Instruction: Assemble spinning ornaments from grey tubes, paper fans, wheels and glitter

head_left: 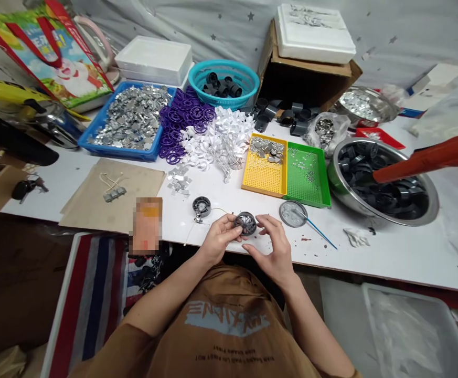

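Between the fingers and thumb of my left hand [219,237] is a dark grey round plastic part [246,224] with a spoked, wheel-like face, held over the table's front edge. My right hand [275,248] is just to its right, thumb and fingers apart in a curve, with nothing visible in it. A second dark round part [201,207] lies on the table left of my hands, with a small metal piece and thin wire beside it. To the right, a round dish [293,214] of clear, glossy material has a blue stick [321,233] resting on its rim.
Yellow [266,176] and green [311,191] trays of small metal parts stand ahead. Behind are purple rings [187,118], white strips [221,134], a blue tray [126,152] of silver pieces and a turquoise basket [224,68]. A steel bowl [417,218] of black parts sits right.
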A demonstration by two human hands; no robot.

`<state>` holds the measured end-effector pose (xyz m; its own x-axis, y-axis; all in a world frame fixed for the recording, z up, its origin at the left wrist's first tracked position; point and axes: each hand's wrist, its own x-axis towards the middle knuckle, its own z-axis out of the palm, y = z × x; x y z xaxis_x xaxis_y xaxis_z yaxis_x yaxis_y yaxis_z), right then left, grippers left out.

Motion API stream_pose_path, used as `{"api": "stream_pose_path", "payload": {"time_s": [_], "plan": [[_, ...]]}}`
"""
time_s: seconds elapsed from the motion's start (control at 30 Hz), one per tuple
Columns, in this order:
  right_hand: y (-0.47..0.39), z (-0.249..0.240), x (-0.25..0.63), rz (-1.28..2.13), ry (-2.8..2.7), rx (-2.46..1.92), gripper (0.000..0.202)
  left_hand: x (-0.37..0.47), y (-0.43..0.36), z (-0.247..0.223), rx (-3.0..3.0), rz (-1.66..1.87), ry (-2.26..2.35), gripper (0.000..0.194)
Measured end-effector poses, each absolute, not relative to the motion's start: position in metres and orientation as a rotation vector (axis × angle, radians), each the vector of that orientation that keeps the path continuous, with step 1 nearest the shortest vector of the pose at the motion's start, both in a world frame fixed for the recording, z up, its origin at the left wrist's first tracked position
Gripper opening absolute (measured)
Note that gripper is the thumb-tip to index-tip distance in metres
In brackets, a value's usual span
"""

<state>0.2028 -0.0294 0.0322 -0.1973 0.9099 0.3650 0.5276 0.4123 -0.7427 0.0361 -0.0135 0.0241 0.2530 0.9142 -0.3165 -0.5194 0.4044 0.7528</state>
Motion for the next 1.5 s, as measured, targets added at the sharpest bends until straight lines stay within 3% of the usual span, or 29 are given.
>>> {"api": "stream_pose_path", "payload": {"time_s": [0.2, 0.33, 0.5, 0.67, 0.9, 1.03, 1.13, 1.2, 1.37, 1.5], "plan": [[-0.028, 0.025, 0.192, 0.311, -1.984, -1.224, 0.057, 0.042, -0.029, 0.018, 0.648, 1.033, 0.839, 0.035], [-0.027, 0.022, 0.192, 0.350, -2.028, -1.150, 0.055, 0.012, -0.043, 0.032, 1.157, 0.909, 1.008, 0.034], [-0.024, 0.017, 0.201, 0.374, -1.971, -1.212, 0.055, -0.079, -0.061, 0.057, 1.882, 1.057, 1.706, 0.031], [-0.019, 0.011, 0.206, 0.360, -1.938, -1.230, 0.055, -0.145, -0.086, 0.040, 2.048, 0.725, 2.288, 0.046], [-0.017, 0.015, 0.205, 0.336, -1.932, -1.239, 0.055, -0.146, -0.101, 0.000, 2.074, 0.382, 2.385, 0.060], [-0.020, 0.012, 0.211, 0.357, -1.872, -1.300, 0.055, -0.140, -0.098, 0.017, 2.096, 0.584, 2.381, 0.050], [-0.022, 0.007, 0.211, 0.537, -1.737, -1.333, 0.061, -0.115, -0.090, 0.039, 1.963, 1.080, 2.297, 0.036], [-0.023, 0.006, 0.205, 0.739, -1.624, -1.275, 0.067, -0.084, -0.080, 0.047, 1.799, 1.274, 1.981, 0.029], [-0.030, 0.017, 0.196, 1.082, -1.517, -1.073, 0.071, 0.003, -0.046, 0.034, 1.114, 0.936, 0.963, 0.049], [-0.037, 0.024, 0.206, 1.088, -1.603, -1.064, 0.071, 0.037, -0.031, 0.023, 0.802, 0.851, 0.673, 0.055]]}}
